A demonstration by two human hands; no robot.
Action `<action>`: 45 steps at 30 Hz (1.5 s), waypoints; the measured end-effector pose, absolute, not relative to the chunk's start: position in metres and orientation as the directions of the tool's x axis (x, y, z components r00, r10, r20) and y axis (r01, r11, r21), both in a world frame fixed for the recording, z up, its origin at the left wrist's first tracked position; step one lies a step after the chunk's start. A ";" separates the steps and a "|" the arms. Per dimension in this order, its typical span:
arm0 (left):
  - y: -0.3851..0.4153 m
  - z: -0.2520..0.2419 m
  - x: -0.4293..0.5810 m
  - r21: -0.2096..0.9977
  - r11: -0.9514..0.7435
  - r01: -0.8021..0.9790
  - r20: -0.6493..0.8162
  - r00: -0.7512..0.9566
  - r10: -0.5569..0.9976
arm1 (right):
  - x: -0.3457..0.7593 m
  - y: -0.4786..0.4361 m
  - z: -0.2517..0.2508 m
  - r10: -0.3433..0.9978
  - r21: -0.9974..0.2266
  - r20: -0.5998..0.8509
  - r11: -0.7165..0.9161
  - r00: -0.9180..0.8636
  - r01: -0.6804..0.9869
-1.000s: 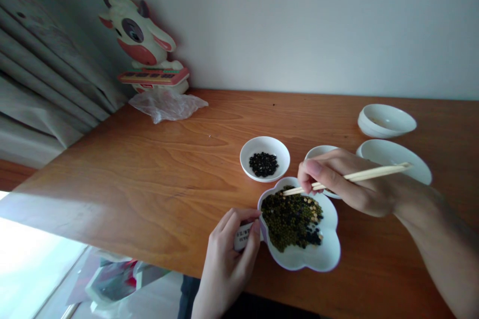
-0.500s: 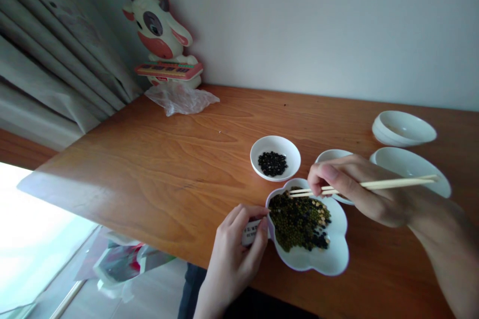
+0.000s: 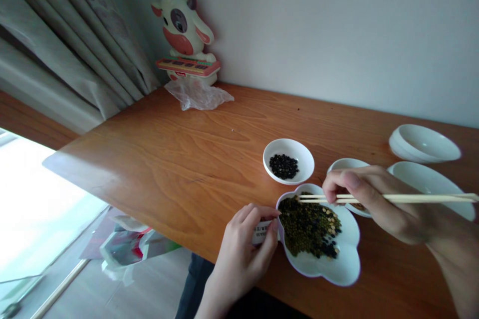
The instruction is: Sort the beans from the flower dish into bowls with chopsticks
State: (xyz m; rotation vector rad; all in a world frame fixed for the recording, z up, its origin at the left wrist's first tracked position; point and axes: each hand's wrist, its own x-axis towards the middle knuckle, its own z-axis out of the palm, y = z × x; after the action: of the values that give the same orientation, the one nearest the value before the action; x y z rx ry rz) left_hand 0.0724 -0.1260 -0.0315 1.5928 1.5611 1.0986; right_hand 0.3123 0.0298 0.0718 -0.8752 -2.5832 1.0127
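My right hand (image 3: 368, 203) grips a pair of light wooden chopsticks (image 3: 396, 199), with their tips together above the beans. Those beans (image 3: 309, 227) are a mix of green, black and yellow, heaped in a white flower-shaped dish (image 3: 346, 264). My left hand (image 3: 241, 254) rests against the dish's left rim and holds a small white printed card or packet (image 3: 261, 233), partly hidden by the fingers. A small round white bowl (image 3: 304, 159) with black beans (image 3: 283, 166) stands just beyond the dish. Another small white bowl (image 3: 346, 163) lies partly hidden behind my right hand.
A white plate (image 3: 430, 182) and stacked white bowls (image 3: 424, 143) stand at the right of the wooden table (image 3: 168, 159). A cow figurine (image 3: 183, 35) and crumpled clear plastic (image 3: 198, 95) sit against the wall. A plastic bag (image 3: 123, 249) lies below the table edge.
The whole view has shifted and tilted, so the table appears further right. The chopsticks have swung from a slant to nearly level, still above the beans. My left hand stays at the dish rim.
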 end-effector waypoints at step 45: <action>-0.127 -0.033 0.072 0.885 -0.090 0.457 0.128 -0.053 0.990 | 0.315 0.031 0.080 0.611 -0.644 -0.111 0.556 -0.784 0.525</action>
State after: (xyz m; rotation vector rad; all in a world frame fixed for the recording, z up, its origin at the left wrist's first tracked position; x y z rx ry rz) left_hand 0.0720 -0.1269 -0.0329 1.6013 1.5610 1.0959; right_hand 0.3152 0.0308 0.0798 -0.9756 -2.6589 1.0360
